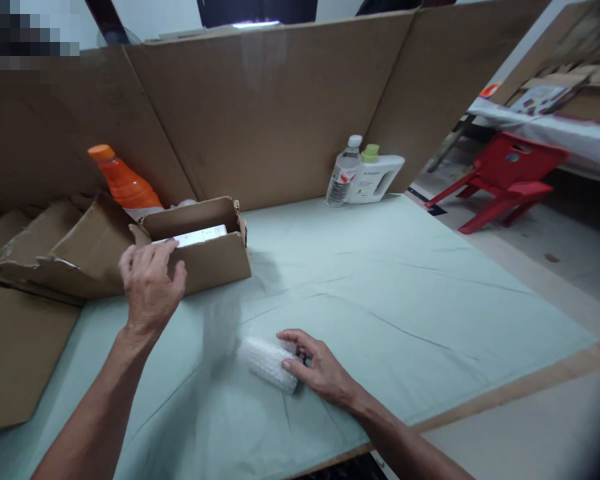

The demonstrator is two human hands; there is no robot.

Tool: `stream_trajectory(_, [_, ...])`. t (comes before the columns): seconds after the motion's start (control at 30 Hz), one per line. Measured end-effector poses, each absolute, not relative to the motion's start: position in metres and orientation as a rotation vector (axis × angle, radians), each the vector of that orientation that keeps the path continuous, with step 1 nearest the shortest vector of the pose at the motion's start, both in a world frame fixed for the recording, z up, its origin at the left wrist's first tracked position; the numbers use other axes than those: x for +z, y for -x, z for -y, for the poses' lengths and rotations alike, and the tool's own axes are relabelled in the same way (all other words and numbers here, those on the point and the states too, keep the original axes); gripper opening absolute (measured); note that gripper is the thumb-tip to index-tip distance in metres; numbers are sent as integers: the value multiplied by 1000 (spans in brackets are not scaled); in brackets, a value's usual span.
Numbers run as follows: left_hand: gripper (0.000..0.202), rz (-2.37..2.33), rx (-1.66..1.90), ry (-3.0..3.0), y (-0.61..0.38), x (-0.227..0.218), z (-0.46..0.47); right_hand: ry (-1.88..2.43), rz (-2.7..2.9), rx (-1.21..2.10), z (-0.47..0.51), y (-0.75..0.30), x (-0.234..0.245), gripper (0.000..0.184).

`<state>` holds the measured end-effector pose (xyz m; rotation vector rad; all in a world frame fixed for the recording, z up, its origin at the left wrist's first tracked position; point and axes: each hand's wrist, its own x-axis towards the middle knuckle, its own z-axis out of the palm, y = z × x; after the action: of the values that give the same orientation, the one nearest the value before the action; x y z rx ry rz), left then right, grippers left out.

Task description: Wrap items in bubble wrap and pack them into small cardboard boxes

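Left hand (151,288), right hand (325,372) bare; lean forearms (97,400) uncovered as far as visible.

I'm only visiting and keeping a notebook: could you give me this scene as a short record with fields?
Left hand: at the near rim of an open carton; grip unclear
Right hand: touching one end of a bubble-wrapped bundle
In the carton: white box
By the cardboard wall: clear bottle beside a green-capped white jug; farther left, a leaning orange bottle
Underneath: pale green cloth
Off right: red chair

Bundle (270,364) on the table (405,293), box (213,264) behind left, bottle (343,177) and jug (373,180) farther behind right
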<state>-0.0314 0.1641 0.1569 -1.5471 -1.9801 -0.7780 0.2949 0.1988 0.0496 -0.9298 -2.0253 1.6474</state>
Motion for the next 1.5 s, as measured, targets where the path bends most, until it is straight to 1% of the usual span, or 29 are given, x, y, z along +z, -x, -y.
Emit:
stream_trajectory(0.07, [18,1961,-753,1587,31,157,-165,899,2033,1624,-204,-299,56,40])
stream_trajectory(0.13, [12,1900,-732,1648,21,158,-154,858,2007,1591,-214,-307,70,37])
stream_trajectory(0.27, [11,1784,-650,1774,-16,166,-115,735,1883,1521,-239,-319,123,37])
stream_trajectory(0.37, [14,1777,-610,1822,-43,171,-88,625,1869,1366,-254,-308,171,36])
stream_trajectory(0.5, [19,1832,-653,1802,-63,171,-70,518,2131,982,-268,-265,214,27])
stream_trajectory(0.6, [19,1833,-669,1793,-65,169,-69,584,2456,675,-276,-232,232,22])
stream_trajectory(0.77, [18,1795,-599,1790,-64,171,-69,778,2967,-37,-273,-200,272,24])
stream_trajectory(0.8, [18,1788,-590,1790,-64,171,-68,778,3046,-147,-271,-194,279,25])
stream_trajectory(0.87, [18,1771,-589,1789,-63,171,-68,751,3175,-264,-268,-181,286,26])
stream_trajectory(1.03, [16,1732,-630,1775,-62,170,-71,605,3347,-251,-263,-146,264,24])
stream_trajectory(1.13, [15,1722,-654,1794,-61,171,-73,535,3374,-160,-264,-144,256,22])
stream_trajectory(1.2, [16,1697,-734,1815,-60,172,-70,518,3298,-55,-266,-157,258,21])
stream_trajectory(1.27, [23,1637,-910,1788,-58,169,-63,520,3101,50,-268,-179,261,20])
stream_trajectory(1.37, [41,1587,-1203,1602,-52,155,-44,552,2716,212,-270,-223,251,18])
stream_trajectory(1.43, [50,1703,-1338,1386,-46,138,-29,605,2508,325,-271,-250,229,18])
stream_trajectory(1.5, [57,1927,-1478,1170,-42,116,-19,675,2396,478,-271,-269,199,18])
